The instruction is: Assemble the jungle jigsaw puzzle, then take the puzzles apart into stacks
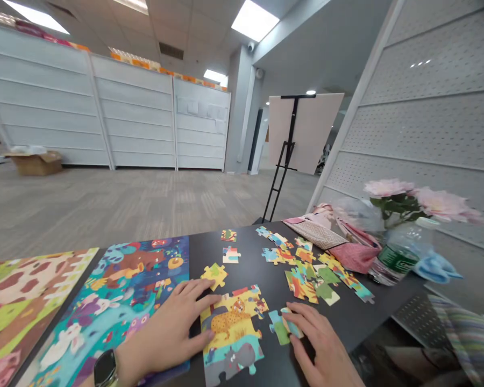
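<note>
Left hand, dark-faced wristwatch at the wrist: palm down, fingers spread and loose, nothing grasped; thumb at the left edge of a partly assembled cardboard jigsaw section showing a spotted yellow cat and a grey hippo. Its fingertips reach the section's upper left and a loose yellow-and-green jigsaw piece. Right hand: thumb and fingers pinching a small pale-blue-and-green jigsaw piece, just beside a blue-and-green jigsaw piece, right of the section. Whether these two pieces interlock: cannot tell.

All on a black table. To the left, two colourful illustrated sheets, one blue with animals, one with brown cow patches. Beyond the right hand, a scatter of multicoloured jigsaw pieces, some overlapping. Past these: a pink patterned fabric pouch, a clear plastic bottle with green label, pale pink flowers.

Background: black easel bearing a white board; open brown cardboard box on grey carpet; tall white panels.
</note>
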Demonstrator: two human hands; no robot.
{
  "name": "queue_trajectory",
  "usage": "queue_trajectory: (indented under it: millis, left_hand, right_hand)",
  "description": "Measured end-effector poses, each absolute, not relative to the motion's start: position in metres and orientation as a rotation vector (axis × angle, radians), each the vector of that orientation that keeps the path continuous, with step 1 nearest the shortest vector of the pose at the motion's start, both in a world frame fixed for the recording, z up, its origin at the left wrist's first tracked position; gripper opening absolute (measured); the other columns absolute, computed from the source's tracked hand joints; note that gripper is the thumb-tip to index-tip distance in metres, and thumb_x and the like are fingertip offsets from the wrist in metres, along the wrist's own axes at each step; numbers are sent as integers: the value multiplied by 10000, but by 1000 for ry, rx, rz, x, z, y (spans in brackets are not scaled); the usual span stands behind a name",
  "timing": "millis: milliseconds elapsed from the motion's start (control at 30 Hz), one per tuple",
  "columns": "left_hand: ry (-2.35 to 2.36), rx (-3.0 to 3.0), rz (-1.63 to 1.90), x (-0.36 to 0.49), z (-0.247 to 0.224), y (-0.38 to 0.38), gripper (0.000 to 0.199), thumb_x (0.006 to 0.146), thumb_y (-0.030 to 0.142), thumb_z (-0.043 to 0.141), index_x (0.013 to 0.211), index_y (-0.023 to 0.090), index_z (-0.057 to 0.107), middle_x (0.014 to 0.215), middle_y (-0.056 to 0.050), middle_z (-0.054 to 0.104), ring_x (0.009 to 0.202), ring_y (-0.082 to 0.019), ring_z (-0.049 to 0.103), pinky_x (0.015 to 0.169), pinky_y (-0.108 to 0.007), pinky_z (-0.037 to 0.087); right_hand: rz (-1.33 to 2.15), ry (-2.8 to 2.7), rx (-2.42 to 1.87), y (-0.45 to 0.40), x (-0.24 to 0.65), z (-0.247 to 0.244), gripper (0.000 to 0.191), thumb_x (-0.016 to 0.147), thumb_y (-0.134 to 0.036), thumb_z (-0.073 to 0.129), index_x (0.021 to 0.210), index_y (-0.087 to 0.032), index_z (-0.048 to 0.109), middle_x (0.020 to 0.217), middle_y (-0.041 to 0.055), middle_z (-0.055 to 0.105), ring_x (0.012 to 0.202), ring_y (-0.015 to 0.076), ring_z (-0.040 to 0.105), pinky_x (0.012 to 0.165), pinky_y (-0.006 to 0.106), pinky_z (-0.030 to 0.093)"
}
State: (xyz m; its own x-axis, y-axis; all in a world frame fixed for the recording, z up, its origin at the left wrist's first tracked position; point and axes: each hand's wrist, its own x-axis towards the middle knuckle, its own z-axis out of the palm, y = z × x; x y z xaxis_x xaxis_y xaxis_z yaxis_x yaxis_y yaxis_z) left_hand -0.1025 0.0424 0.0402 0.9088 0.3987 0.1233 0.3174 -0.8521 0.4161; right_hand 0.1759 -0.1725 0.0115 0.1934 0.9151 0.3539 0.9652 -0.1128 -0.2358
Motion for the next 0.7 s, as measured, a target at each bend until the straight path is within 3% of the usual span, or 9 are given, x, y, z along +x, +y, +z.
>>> queue_trajectory:
  millis: [233,367,533,700]
  left_hand:
    - [543,2655,229,-103,45,42,564,915,400,640,1461,374,498,1593,-49,396,1464,-353,350,1194,-582,295]
    - [574,2644,208,-103,44,41,590,901,390,655,1467,396,488,1601,-38,386,1472,-367,336,1194,-611,287]
    - [565,2651,228,-104,41,42,566,915,427,642,1461,408,496,1594,-32,401,1469,-376,345,1189,-627,294]
    - [592,2648,188,-101,44,41,558,902,439,652,1444,403,522,1595,-32,398,1468,-385,343,1180,-638,306]
  right_hand:
    - [-277,-1541,-2062,-165,182,-2,322,870,-368,601,1150,-254,711,1113,80,697,1057,263,676,893,370,588]
    - [-290,-1397,-2130,-164,187,-10,384,835,-517,678,1120,-265,723,1102,75,708,1032,277,691,869,363,597]
    - [-255,-1336,-2130,-161,188,-10,383,834,-538,687,1092,-257,723,1031,65,720,899,241,708,774,308,606]
    - [-342,-1326,-2086,-161,190,-14,350,840,-567,686,1019,-270,734,1011,58,723,958,261,710,810,322,601]
